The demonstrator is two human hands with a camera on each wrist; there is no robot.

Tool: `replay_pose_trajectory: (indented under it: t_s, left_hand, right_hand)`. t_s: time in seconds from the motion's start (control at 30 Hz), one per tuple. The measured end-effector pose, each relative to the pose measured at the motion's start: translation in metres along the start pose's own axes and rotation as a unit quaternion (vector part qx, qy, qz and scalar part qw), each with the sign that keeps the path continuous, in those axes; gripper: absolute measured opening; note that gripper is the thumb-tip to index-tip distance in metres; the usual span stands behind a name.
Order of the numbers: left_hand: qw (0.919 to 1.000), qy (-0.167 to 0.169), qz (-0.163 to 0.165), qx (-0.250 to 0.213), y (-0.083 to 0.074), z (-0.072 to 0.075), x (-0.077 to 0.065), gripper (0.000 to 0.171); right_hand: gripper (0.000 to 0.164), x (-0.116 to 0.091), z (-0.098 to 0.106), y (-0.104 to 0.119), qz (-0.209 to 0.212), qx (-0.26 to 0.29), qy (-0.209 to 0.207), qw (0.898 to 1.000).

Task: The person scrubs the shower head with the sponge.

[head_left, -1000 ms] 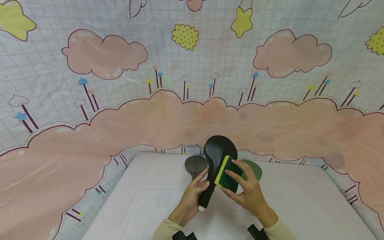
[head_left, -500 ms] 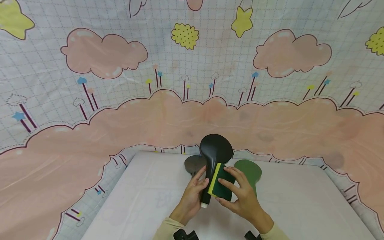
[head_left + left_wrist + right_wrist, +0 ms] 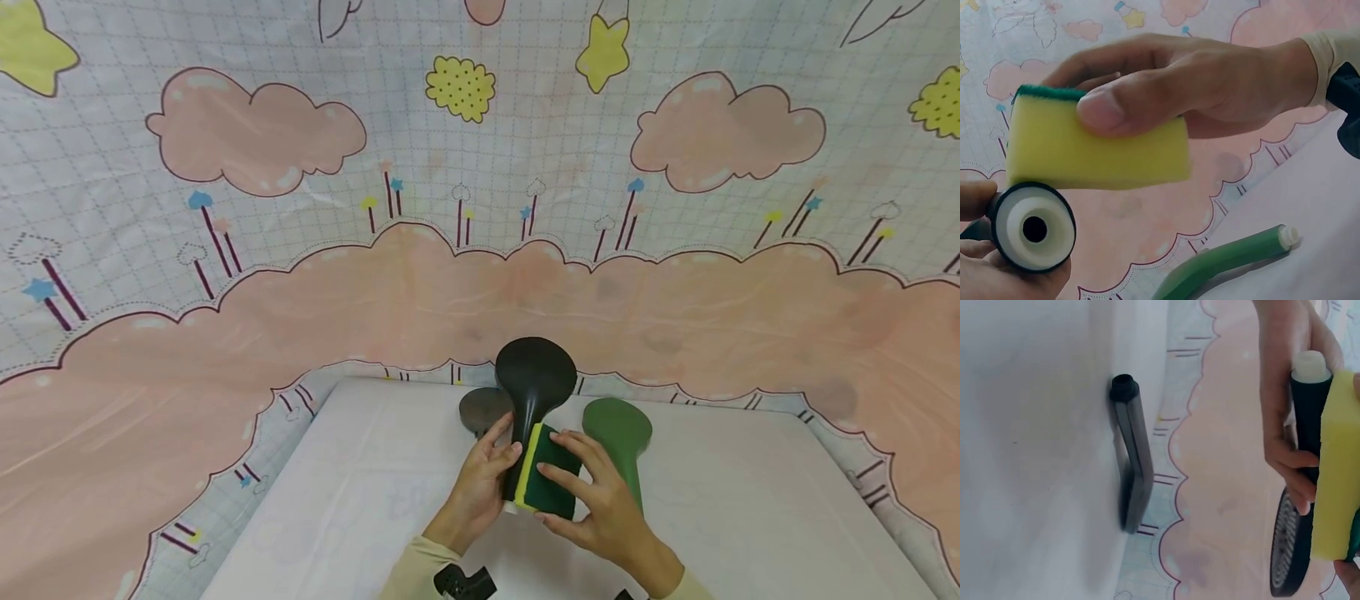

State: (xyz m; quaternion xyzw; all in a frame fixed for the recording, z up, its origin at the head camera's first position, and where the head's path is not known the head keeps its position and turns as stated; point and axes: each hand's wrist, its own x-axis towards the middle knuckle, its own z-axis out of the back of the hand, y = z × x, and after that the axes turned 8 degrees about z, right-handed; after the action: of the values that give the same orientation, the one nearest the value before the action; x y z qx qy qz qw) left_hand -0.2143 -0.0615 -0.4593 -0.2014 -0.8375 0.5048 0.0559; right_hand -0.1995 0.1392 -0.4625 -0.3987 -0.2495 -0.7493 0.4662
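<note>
My left hand (image 3: 474, 487) grips the handle of a black shower head (image 3: 536, 375), its round head tilted up and its white threaded end (image 3: 1035, 228) towards me. In the right wrist view the nozzle face (image 3: 1285, 540) shows on its far side. A yellow sponge (image 3: 550, 475) with a dark green scouring layer is pinched between the thumb and fingers of my right hand (image 3: 611, 508). Its yellow face lies along the right side of the handle, low down near the white end. Part of the handle is hidden behind my left fingers.
Both other shower heads lie on the white tabletop (image 3: 345, 483): a grey one (image 3: 480, 410) behind my left hand and a green one (image 3: 617, 425) beyond my right. A cloud-patterned cloth (image 3: 450, 308) hangs behind the table's back edge.
The sponge has slid down along the handle, from near the head towards the white end. The black shower head has tipped more upright and shifted left, exposing more of the green one.
</note>
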Motion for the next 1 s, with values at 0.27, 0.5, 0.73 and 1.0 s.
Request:
replay_pose_trajectory:
  t_s: [0.27, 0.5, 0.73, 1.0]
  left_hand:
    - [1.0000, -0.003, -0.006, -0.004, 0.008, 0.004, 0.012, 0.065]
    - [0.9994, -0.030, 0.005, -0.018, 0.017, 0.004, 0.022, 0.060]
    - [0.9985, -0.042, 0.005, -0.034, 0.029, 0.006, 0.034, 0.058]
    - [0.9971, -0.060, 0.017, -0.044, 0.043, 0.009, 0.049, 0.057]
  right_hand:
    - [0.048, -0.006, 0.016, -0.007, -0.012, -0.014, -0.004, 1.000]
    - [0.050, -0.016, 0.037, -0.026, -0.028, -0.037, -0.010, 0.999]
    - [0.055, -0.030, 0.061, -0.041, -0.067, -0.063, -0.001, 0.996]
    - [0.065, -0.047, 0.084, -0.051, -0.125, -0.087, 0.025, 0.988]
